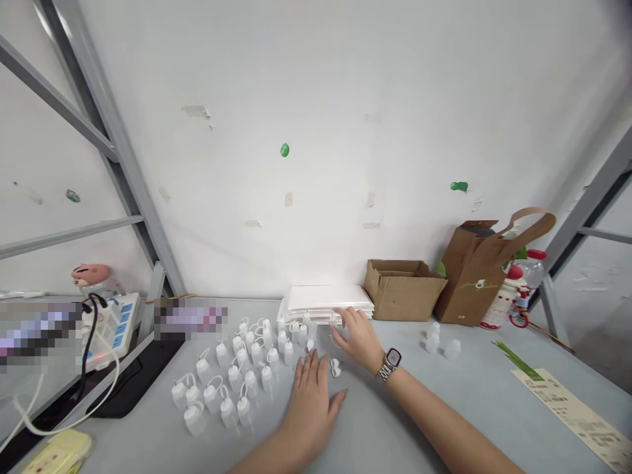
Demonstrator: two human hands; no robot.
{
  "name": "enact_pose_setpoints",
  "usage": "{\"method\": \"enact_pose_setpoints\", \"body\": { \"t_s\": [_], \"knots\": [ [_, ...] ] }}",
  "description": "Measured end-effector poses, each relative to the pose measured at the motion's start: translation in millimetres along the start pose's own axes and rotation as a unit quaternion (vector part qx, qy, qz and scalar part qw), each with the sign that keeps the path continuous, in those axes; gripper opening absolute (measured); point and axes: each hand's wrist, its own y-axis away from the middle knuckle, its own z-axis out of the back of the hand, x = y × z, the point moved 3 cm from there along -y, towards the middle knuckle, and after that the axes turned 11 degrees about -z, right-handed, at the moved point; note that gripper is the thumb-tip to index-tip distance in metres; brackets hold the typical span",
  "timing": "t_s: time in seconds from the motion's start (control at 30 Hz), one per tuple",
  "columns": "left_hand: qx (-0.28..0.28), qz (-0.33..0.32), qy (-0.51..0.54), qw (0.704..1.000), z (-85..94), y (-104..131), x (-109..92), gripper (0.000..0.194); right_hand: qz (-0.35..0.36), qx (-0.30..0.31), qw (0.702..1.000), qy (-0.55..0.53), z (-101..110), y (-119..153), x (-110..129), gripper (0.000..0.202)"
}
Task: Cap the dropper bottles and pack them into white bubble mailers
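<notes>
My left hand (pixel 312 390) lies palm down on the grey table, fingers stretched forward and thumb apart. Its fingertips are close to a small white squeeze bottle (pixel 311 337); whether they touch it I cannot tell. My right hand (pixel 359 337), with a watch on its wrist, hovers farther forward, thumb and index finger spread near a small white piece (pixel 332 320) by the paper stack. A loose white cap (pixel 336 367) rests between my hands. Several white bottles with looped cap straps, such as this bottle (pixel 195 419), stand upright to the left.
A stack of white sheets (pixel 330 299) lies against the wall, beside an open cardboard box (pixel 405 293) and a brown paper bag (pixel 471 280). Small uncapped bottles (pixel 432 341) are at right, near a printed strip (pixel 567 408). A power strip (pixel 116 329) with cables is at left.
</notes>
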Motion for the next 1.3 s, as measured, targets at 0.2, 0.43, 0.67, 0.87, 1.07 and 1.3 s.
{"method": "enact_pose_setpoints", "body": {
  "t_s": [0.2, 0.43, 0.67, 0.87, 1.07, 1.3],
  "knots": [
    [-0.010, 0.000, 0.005, 1.000, -1.6, -0.2, 1.2, 0.060, 0.055, 0.018, 0.998, 0.007, -11.4, 1.7, 12.8, 0.018],
    [0.028, 0.011, -0.005, 1.000, 6.9, -0.3, -4.5, 0.063, -0.038, -0.012, 0.999, -0.023, -17.2, 4.1, -8.8, 0.011],
    [0.043, 0.015, -0.021, 0.999, 7.5, 0.5, -6.3, 0.062, -0.161, -0.056, 0.984, -0.052, -23.6, 4.9, -33.1, 0.008],
    [0.029, 0.006, -0.027, 0.999, 3.6, -0.4, -3.1, 0.062, -0.183, -0.059, 0.978, -0.084, -30.4, 3.7, -31.9, 0.013],
    [0.023, 0.002, -0.030, 0.999, -3.2, -0.3, 1.9, 0.063, -0.241, -0.072, 0.962, -0.109, -38.0, -4.3, -36.2, 0.020],
    [0.012, 0.000, -0.037, 0.999, -5.1, 0.6, 3.5, 0.061, -0.245, -0.064, 0.954, -0.161, -40.2, -2.7, -33.1, 0.015]
  ]
}}
